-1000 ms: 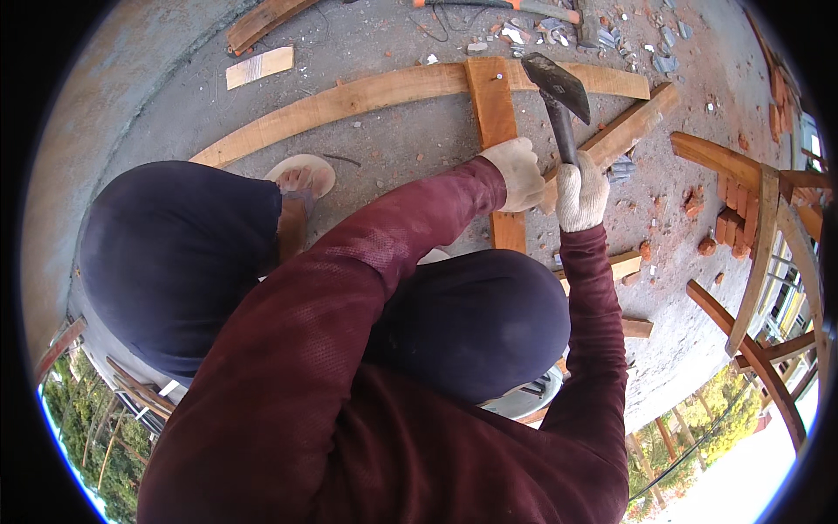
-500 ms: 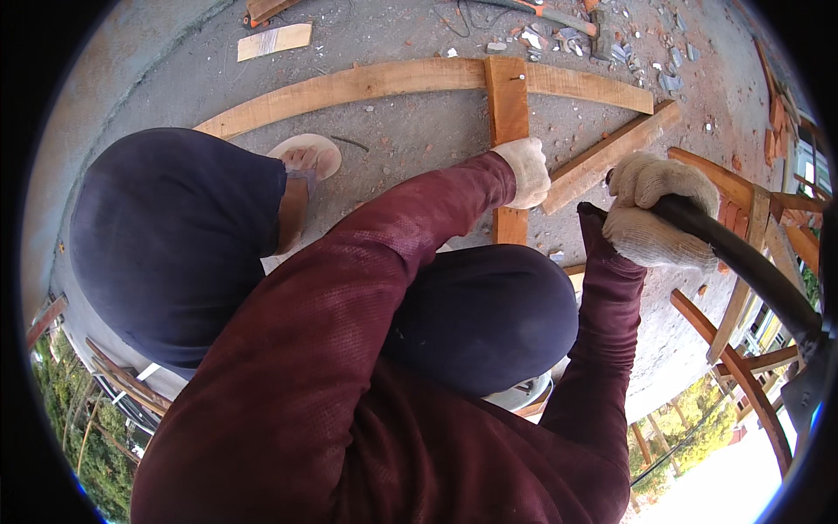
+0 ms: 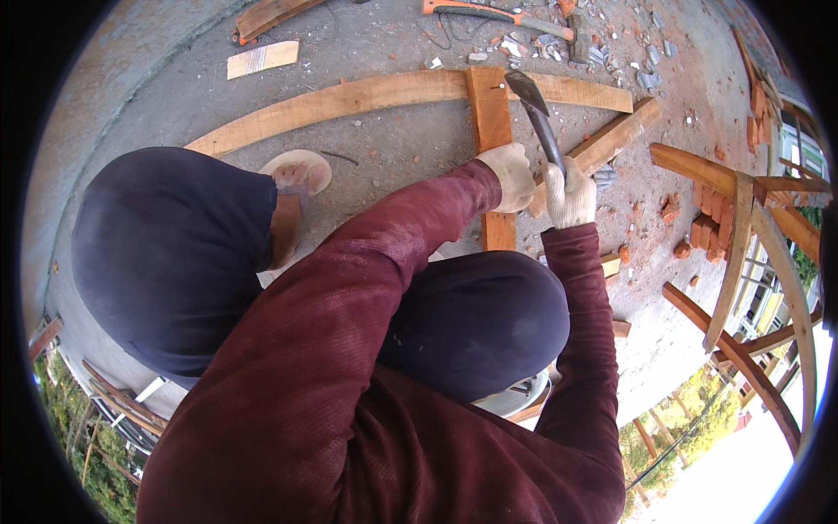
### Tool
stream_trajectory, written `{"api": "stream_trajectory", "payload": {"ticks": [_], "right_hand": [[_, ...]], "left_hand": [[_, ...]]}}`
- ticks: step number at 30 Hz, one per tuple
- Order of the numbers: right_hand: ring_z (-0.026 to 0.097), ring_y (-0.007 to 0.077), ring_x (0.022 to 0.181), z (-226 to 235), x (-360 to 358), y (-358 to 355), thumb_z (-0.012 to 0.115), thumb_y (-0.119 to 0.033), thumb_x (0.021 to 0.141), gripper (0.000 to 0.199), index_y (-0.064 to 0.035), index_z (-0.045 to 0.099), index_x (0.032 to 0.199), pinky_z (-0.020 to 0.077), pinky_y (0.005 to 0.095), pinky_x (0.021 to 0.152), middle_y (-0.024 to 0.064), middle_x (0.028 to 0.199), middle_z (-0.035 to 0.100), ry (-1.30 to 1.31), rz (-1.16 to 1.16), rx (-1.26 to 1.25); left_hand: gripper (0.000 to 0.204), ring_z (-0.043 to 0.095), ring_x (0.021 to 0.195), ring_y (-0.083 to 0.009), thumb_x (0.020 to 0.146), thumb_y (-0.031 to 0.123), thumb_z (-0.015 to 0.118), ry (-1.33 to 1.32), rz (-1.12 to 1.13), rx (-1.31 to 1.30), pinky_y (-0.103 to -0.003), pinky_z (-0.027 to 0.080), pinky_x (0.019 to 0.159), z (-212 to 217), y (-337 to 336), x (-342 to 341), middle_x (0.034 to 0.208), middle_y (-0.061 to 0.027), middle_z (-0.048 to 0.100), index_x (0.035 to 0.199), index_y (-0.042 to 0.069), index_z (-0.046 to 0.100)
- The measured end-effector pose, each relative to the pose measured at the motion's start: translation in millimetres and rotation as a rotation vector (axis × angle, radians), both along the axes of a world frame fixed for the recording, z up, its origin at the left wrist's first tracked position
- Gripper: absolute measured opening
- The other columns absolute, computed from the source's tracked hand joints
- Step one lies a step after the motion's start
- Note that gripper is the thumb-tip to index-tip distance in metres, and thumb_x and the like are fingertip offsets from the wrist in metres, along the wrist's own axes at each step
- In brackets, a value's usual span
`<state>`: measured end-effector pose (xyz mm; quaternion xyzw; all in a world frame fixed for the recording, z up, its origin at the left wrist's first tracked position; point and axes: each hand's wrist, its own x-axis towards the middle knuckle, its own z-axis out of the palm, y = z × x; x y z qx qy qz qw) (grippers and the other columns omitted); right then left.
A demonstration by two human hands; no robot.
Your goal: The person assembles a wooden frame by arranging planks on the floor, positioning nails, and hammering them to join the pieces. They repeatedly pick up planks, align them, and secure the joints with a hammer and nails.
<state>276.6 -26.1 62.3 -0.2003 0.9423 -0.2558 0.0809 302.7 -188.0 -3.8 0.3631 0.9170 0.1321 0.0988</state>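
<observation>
My right hand (image 3: 572,196), in a cream work glove, is closed around the shaft of a dark hammer (image 3: 543,131). Its head is beside a nail (image 3: 500,86) that stands up from a short wooden plank (image 3: 491,118); whether the two touch is hard to tell. That plank crosses over a long wooden board (image 3: 367,94) lying on the ground. Lower down the short plank, my left hand (image 3: 508,177), also gloved, is closed on it, its fingertips hidden. A second piece of timber (image 3: 611,140) lies slanted just beyond my right hand.
An orange-handled hammer (image 3: 506,16) lies on the concrete at the top, near rubble (image 3: 646,79). A small wood offcut (image 3: 262,59) is at upper left. Stacked bricks (image 3: 711,218) and a timber frame (image 3: 742,253) stand at right. My sandalled foot (image 3: 299,172) is near the long board.
My right hand has swung the hammer from the raised position at the right, down and left to the nail. The left hand has stayed on the plank; the whole view has shifted slightly.
</observation>
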Motion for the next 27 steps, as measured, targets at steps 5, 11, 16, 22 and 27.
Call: {"api": "stream_trajectory", "payload": {"ticks": [5, 11, 16, 22, 27], "right_hand": [[0.057, 0.0195, 0.058, 21, -10, -6, 0.06, -0.046, 0.104, 0.045, -0.0023, 0.067, 0.096, 0.046, 0.0312, 0.056, 0.0094, 0.068, 0.06, -0.046, -0.055, -0.266], [0.059, 0.0266, 0.059, 90, -28, -43, 0.056, -0.071, 0.093, 0.065, -0.007, 0.068, 0.102, 0.0475, 0.0405, 0.054, 0.0104, 0.07, 0.062, -0.137, 0.316, -1.31], [0.072, 0.0434, 0.077, -21, -5, 22, 0.061, -0.053, 0.098, 0.055, 0.0007, 0.071, 0.106, 0.0559, 0.0466, 0.069, 0.0279, 0.076, 0.066, -0.153, -0.057, 0.203], [0.069, 0.0428, 0.073, 12, 16, 2, 0.058, -0.042, 0.101, 0.043, -0.0001, 0.068, 0.098, 0.0519, 0.0472, 0.065, 0.0219, 0.076, 0.067, 0.012, -0.004, -0.241], [0.065, 0.052, 0.084, -15, -4, 12, 0.056, -0.05, 0.102, 0.055, 0.0038, 0.069, 0.101, 0.052, 0.0515, 0.072, 0.0312, 0.083, 0.065, -0.128, -0.042, 0.073]], "left_hand": [[0.025, 0.074, 0.085, -0.0186, 0.094, 0.029, 0.06, 0.05, -0.111, -0.136, -0.039, 0.049, 0.077, 21, -12, -9, 0.084, 0.0063, 0.077, 0.078, 0.025, 0.078], [0.017, 0.073, 0.084, -0.0194, 0.09, 0.028, 0.061, 0.158, -0.15, -0.05, -0.039, 0.048, 0.076, 7, -9, 4, 0.079, 0.0066, 0.073, 0.081, 0.025, 0.076], [0.021, 0.072, 0.082, -0.0192, 0.091, 0.03, 0.06, 0.104, -0.105, -0.053, -0.039, 0.048, 0.075, 8, -3, 0, 0.079, 0.0068, 0.074, 0.08, 0.024, 0.077], [0.024, 0.073, 0.082, -0.019, 0.094, 0.029, 0.058, 0.011, -0.123, -0.096, -0.04, 0.049, 0.077, 16, -4, 5, 0.081, 0.0076, 0.076, 0.084, 0.025, 0.079], [0.025, 0.074, 0.085, -0.0195, 0.094, 0.03, 0.058, 0.021, -0.057, -0.056, -0.039, 0.049, 0.076, 9, -4, -3, 0.081, 0.0056, 0.076, 0.08, 0.026, 0.079]]}}
